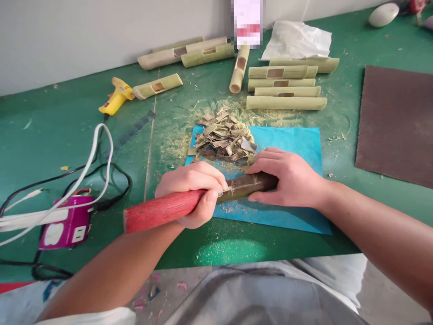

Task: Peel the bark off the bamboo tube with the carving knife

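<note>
My left hand (194, 192) is closed around a thick red wooden handle (162, 207) of a cutting tool. The tool's working end is mostly hidden by my fingers and meets the top of a dark bamboo tube (243, 184). Pale cut marks cross the tube's upper side. Gripping the tube's right end is my right hand (287, 174), thumb on the near side and fingers over the far side. The tube lies over a blue sheet (287, 140). Just beyond it sits a heap of bamboo chips (223, 137) with sawdust around.
Several notched bamboo tubes (287, 103) lie at the back right, others (208, 55) by the wall. A yellow glue gun (117, 97), cables and a purple power strip (67, 221) occupy the left. A brown board (395, 126) lies right; white paper (297, 39) behind.
</note>
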The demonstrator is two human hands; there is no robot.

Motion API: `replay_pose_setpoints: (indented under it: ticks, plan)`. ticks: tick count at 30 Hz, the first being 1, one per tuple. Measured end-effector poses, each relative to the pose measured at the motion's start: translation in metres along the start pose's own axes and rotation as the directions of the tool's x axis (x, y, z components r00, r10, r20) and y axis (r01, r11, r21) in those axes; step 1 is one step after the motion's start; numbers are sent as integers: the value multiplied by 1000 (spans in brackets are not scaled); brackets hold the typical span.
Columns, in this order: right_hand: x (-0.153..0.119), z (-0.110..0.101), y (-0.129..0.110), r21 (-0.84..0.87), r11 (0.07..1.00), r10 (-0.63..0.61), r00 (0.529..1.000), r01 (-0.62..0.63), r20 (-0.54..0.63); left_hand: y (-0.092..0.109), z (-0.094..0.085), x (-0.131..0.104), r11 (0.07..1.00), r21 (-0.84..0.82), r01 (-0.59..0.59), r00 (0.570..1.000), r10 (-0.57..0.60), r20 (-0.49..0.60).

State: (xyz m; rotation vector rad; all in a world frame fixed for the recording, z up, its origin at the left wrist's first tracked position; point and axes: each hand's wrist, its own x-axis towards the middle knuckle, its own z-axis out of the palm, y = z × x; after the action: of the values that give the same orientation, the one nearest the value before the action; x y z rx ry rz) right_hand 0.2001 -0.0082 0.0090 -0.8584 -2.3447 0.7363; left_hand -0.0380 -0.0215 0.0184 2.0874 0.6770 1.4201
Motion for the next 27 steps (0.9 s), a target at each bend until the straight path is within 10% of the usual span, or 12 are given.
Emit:
replay_pose_setpoints:
  ticks: [27]
  plan:
    - [-2,0,-1,-25,999,-29,999,28,-14,8,-15,19,982,159,-100,970,61,236]
